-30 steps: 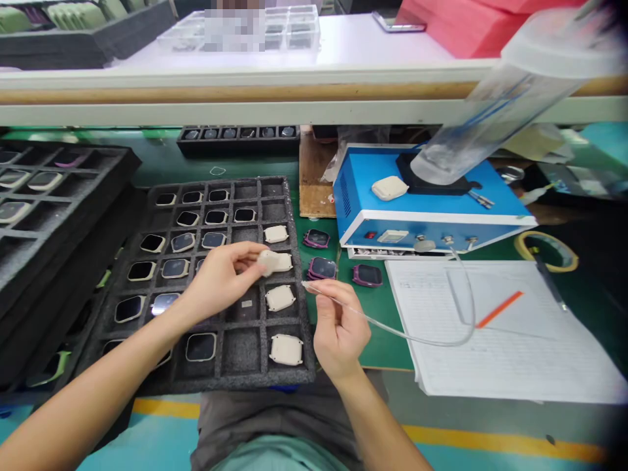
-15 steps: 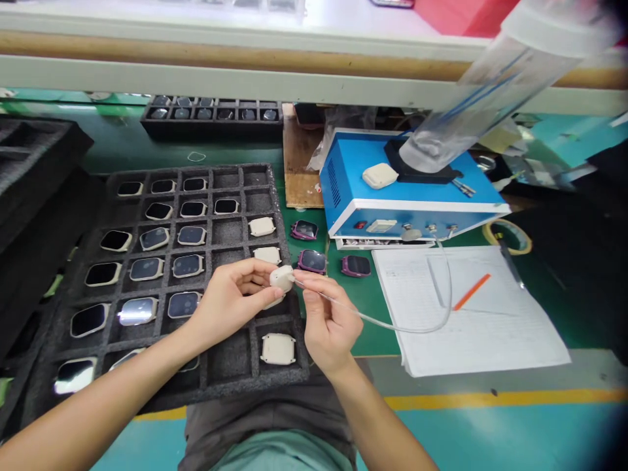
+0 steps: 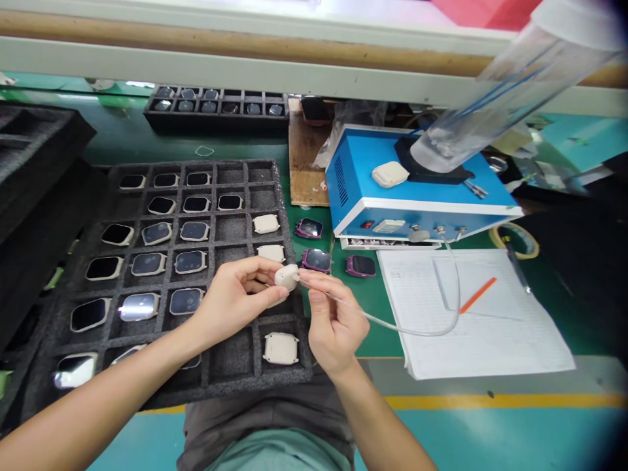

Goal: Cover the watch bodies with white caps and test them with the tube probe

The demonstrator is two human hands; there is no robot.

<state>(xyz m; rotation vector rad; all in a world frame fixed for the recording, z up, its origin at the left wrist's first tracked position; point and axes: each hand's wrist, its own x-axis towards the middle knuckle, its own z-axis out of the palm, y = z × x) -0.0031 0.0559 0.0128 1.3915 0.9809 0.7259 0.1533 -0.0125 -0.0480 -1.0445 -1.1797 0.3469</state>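
A cream watch case [image 3: 286,277] is pinched between the thumb and fingers of my left hand [image 3: 238,294], above the right part of a black foam tray [image 3: 230,363]. My right hand [image 3: 337,320] grips the end of a thin clear tube [image 3: 417,332], whose tip meets the side of the case. The tube curves back to the front of a blue box [image 3: 426,196]. Watches with dark screens [image 3: 147,264] fill many tray compartments. Cream cases lie face down in the tray's right column, one [image 3: 281,348] near the front.
Three purple watches [image 3: 361,265] lie right of the tray. Papers [image 3: 475,333] with an orange strip, a pen and a tape roll [image 3: 527,242] are at the right. A clear cylinder [image 3: 471,111] and a cream case [image 3: 390,174] are on the box. Foam trays [image 3: 39,163] stand left.
The whole view has shifted slightly, so most things appear a little farther right. Both hands keep their hold on the case and the tube, with no clear change between them.
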